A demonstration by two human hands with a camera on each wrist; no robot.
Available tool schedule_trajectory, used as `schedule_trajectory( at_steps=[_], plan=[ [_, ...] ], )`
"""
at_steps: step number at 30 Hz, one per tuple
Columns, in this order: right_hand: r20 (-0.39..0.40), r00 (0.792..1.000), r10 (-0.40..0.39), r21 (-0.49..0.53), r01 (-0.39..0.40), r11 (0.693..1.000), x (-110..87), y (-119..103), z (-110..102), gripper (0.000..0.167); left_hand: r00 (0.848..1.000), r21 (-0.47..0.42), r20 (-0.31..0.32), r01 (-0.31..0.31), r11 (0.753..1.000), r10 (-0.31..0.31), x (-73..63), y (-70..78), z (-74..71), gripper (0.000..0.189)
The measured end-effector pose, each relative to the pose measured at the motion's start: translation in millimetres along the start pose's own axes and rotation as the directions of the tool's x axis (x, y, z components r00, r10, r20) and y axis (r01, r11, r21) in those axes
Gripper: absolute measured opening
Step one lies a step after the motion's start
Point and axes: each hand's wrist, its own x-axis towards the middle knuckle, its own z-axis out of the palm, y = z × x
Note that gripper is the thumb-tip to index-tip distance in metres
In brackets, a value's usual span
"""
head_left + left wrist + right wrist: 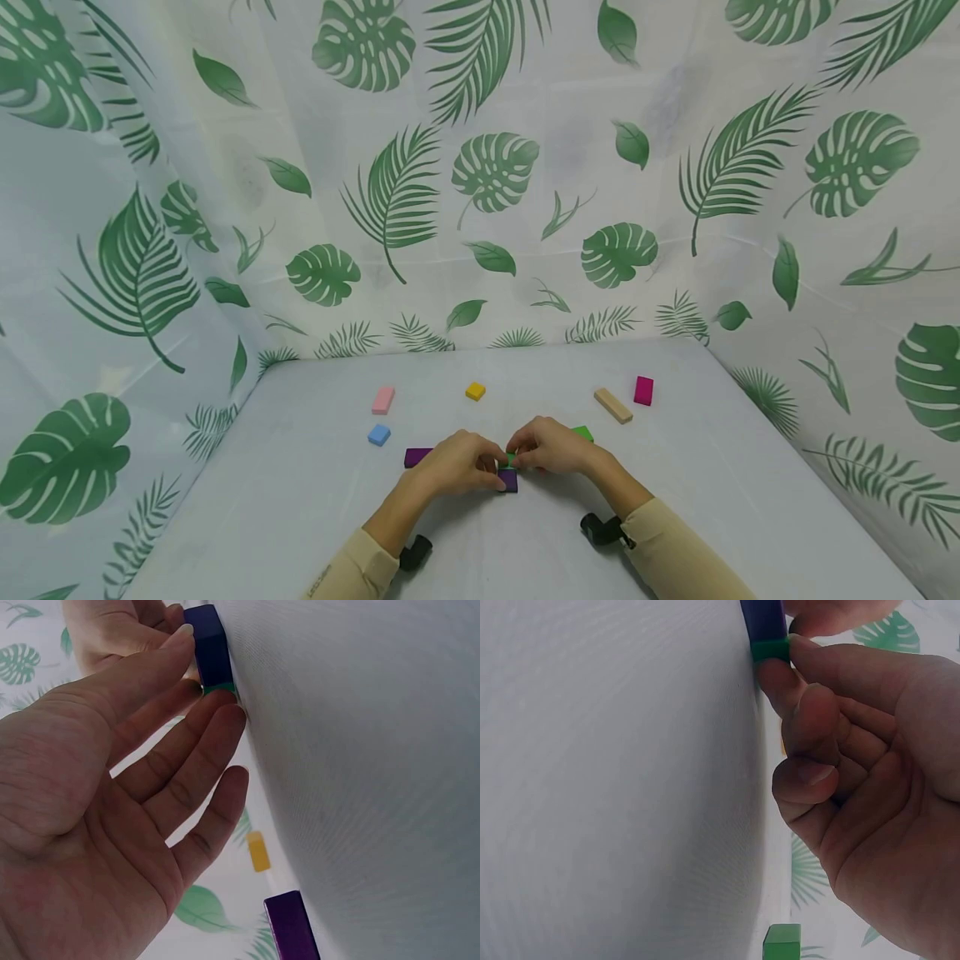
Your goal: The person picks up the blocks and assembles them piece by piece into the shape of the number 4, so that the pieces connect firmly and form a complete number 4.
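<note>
Near the front middle of the white table, a dark purple block (507,481) lies end to end with a small green block (771,650). My left hand (457,462) pinches the purple block, its thumb along the side in the left wrist view and its other fingers extended near the green end. From the other side, my right hand (551,446) holds the green block between thumb and index finger, the remaining fingers curled. Both hands' fingertips nearly meet where the two blocks join, and they partly hide the green one in the head view.
Left of the hands lie another purple block (417,457), a blue block (378,435) and a pink block (383,400). Farther back are a yellow block (476,391), a wooden block (613,406) and a magenta block (643,391). A brighter green block (582,433) sits behind the right wrist.
</note>
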Motion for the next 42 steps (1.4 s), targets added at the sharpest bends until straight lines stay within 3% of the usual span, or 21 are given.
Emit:
schedule_trajectory(
  at_steps=[15, 20, 28, 42],
  plan=[
    [-0.007, 1.0, 0.01, 0.003, -0.01, 1.0, 0.4, -3, 0, 0.012, 1.0, -0.001, -0.001, 0.008, 1.0, -0.008, 0.5, 1.3, -0.7, 0.03],
    [-0.015, 1.0, 0.025, -0.006, -0.025, 1.0, -0.5, -3, -4, 0.02, 1.0, -0.023, 0.009, 0.019, 1.0, -0.019, 0.4, 2.6, -1.9, 0.029],
    [-0.102, 0.995, 0.022, -0.04, -0.026, 0.999, -7.2, 0, -20, 0.031, 0.999, -0.012, 0.017, 0.029, 1.0, -0.029, 1.3, 1.9, -0.5, 0.03],
    [-0.219, 0.976, 0.01, -0.14, -0.041, 0.989, -20.1, 4, -46, 0.034, 0.998, 0.002, 0.019, 0.056, 0.998, -0.056, 0.9, 2.8, 0.3, 0.03]
  ],
)
